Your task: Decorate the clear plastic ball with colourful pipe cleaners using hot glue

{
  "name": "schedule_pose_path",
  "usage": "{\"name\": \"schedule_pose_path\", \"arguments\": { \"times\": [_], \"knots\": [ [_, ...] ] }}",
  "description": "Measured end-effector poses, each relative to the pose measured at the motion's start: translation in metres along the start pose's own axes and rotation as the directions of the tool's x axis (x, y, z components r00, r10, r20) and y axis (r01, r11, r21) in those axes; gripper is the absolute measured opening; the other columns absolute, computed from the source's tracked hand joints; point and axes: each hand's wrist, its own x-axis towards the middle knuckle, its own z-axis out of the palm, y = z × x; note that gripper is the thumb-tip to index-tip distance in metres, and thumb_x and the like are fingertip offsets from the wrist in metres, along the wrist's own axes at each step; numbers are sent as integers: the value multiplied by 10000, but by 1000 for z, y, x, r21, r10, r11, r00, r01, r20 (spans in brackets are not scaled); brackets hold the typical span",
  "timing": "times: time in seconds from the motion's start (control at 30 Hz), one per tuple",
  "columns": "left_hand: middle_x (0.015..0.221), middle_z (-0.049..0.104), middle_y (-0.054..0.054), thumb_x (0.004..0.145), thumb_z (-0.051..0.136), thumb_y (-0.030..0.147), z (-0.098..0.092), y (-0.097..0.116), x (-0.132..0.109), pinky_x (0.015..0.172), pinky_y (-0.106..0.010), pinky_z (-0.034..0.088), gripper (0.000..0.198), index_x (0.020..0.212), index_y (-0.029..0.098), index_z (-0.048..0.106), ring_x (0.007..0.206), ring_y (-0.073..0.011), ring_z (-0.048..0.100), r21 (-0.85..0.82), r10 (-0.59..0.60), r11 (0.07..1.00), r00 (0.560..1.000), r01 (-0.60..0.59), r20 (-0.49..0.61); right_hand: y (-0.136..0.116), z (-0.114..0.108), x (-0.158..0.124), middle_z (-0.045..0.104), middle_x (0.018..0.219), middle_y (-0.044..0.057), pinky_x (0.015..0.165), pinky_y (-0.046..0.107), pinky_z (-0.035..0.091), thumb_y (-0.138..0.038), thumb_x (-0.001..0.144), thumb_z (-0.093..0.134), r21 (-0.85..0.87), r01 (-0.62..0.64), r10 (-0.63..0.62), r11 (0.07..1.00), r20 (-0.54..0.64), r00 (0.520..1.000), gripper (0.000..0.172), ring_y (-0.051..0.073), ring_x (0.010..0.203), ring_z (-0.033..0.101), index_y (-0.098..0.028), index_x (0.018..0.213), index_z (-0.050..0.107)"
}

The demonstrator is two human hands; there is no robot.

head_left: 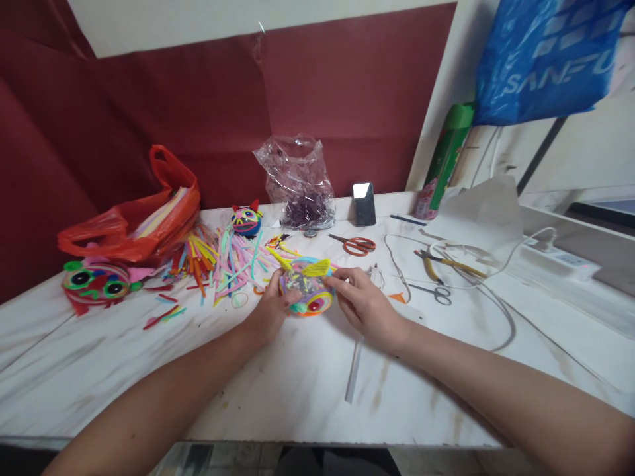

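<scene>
Between my hands is a round, clear craft figure decorated with coloured pipe cleaners, with yellow ear-like pieces on top and a ringed red eye on its right side. My left hand is closed around the figure's left side, thumb across its front. At its upper right, my right hand pinches the edge by the yellow ear piece. What exactly lies between those right fingertips is too small to see. Loose pipe cleaners in many colours lie in piles to the left of the figure.
A red plastic bag and two finished-looking craft figures, one at far left and one behind, stand on the table. Red-handled scissors, a phone, pliers, small scissors, cables and a green spray can lie or stand to the right.
</scene>
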Motion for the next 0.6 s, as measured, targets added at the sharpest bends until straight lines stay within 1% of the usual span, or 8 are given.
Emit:
{"name": "schedule_pose_path", "arguments": {
  "times": [0.13, 0.3, 0.4, 0.53, 0.6],
  "knots": [
    [1129, 668, -38, 609, 807, 221, 1, 2, -3, 913, -351, 499, 693, 1215, 255, 472, 1068, -247, 633, 89, 74, 993, 997, -72, -24, -1, -2, 1, 572, 1083, 134, 803, 406, 570, -80, 905, 419, 6, -7, 7, 1000, 32, 999, 395, 247, 1024, 582, -234, 1253, 526],
    [1123, 665, -37, 621, 808, 225, 0, 0, -3, 894, -332, 503, 652, 1187, 248, 486, 1048, -230, 630, 151, 80, 986, 997, -77, -15, -1, -2, 2, 578, 1081, 143, 819, 410, 568, -83, 905, 420, 18, -22, 21, 1000, 36, 999, 343, 250, 1031, 581, -210, 1202, 537],
    [1122, 664, -39, 614, 809, 222, 1, -1, -3, 890, -332, 507, 645, 1172, 243, 487, 1043, -228, 633, 146, 76, 987, 997, -71, -29, -1, 1, 1, 577, 1087, 141, 818, 406, 568, -91, 911, 425, 23, -25, 24, 999, 34, 999, 336, 248, 1026, 580, -213, 1202, 540],
    [1093, 676, -39, 606, 800, 213, 5, 0, -4, 898, -352, 509, 631, 1152, 238, 485, 1013, -226, 649, 102, 43, 994, 997, -37, -63, 0, 5, 0, 578, 1060, 152, 808, 398, 567, -85, 912, 419, 36, 0, 1, 999, -21, 1000, 334, 247, 1000, 580, -174, 1202, 560],
    [1079, 682, -39, 600, 797, 209, 7, 1, -4, 895, -358, 512, 657, 1174, 239, 479, 1001, -229, 656, 87, 24, 996, 996, -17, -80, 1, 7, -1, 581, 1064, 152, 817, 402, 566, -82, 908, 422, 55, -3, 4, 999, -30, 1000, 349, 250, 1018, 581, -173, 1213, 566]
  ]
}}
